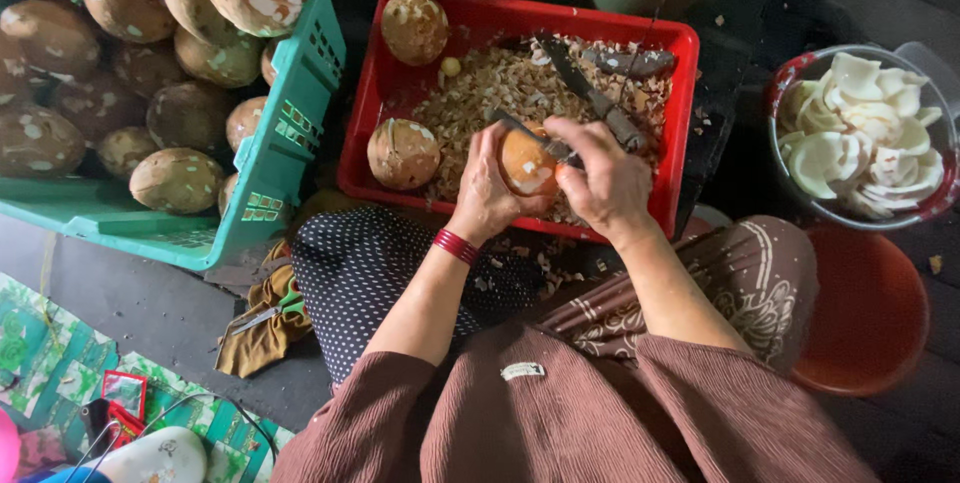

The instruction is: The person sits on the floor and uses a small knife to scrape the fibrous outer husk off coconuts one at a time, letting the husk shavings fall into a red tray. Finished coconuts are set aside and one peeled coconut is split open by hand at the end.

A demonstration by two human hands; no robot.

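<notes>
My left hand (486, 193) cups a small orange-brown coconut kernel (527, 163) over the near edge of a red plastic crate (520, 15). My right hand (604, 178) grips a small peeling knife (530, 133), its blade laid across the top of the kernel. A red bangle sits on my left wrist. Inside the crate lie a heap of brown shavings (490, 83), two unpeeled brown kernels (402, 153) (414, 27) and a large knife (592, 93) resting on the shavings.
A green basket (290, 133) at the left is full of brown coconut kernels. At the right, a bowl (862, 133) holds white peeled pieces, with an orange bowl (870, 313) below it. Scissors (262, 313) lie on a cloth by my knee.
</notes>
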